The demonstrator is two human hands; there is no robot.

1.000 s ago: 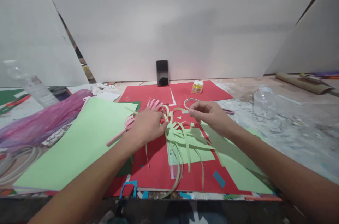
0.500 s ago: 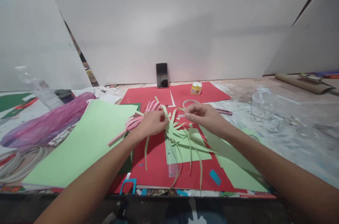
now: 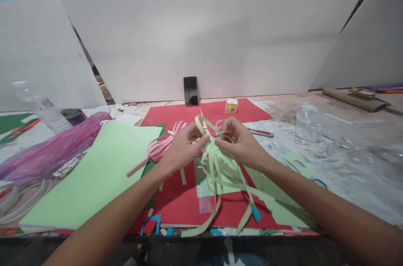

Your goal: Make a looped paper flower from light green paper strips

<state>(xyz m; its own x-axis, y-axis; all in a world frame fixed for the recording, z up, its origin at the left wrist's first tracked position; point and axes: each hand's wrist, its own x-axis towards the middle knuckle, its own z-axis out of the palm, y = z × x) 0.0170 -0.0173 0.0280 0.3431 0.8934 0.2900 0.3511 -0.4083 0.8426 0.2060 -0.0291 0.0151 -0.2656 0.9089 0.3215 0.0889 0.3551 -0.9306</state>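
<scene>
Your left hand [image 3: 182, 150] is closed in a pinch on the green strips [image 3: 210, 147] at their gathered end. Your right hand [image 3: 242, 144] pinches the same bunch from the opposite side, and the fingertips of the two hands nearly meet.

The bunch sits directly between the hands, raised above the red sheet [image 3: 176, 203]. From the pinch, the strips' long axis runs back toward you. The loose ends fan out below both wrists and reach the near edge of the bench [image 3: 346, 165]. One loop rises just beyond the left thumb. Neither hand is nearer, as both are on the bunch.

- **Pink strips** [image 3: 160, 147]: just left of the left hand.
- **Ruler** [image 3: 204, 199]: under the hanging ends.
- **Glue jar** [image 3: 231, 106]: beyond the right hand, well apart.
</scene>
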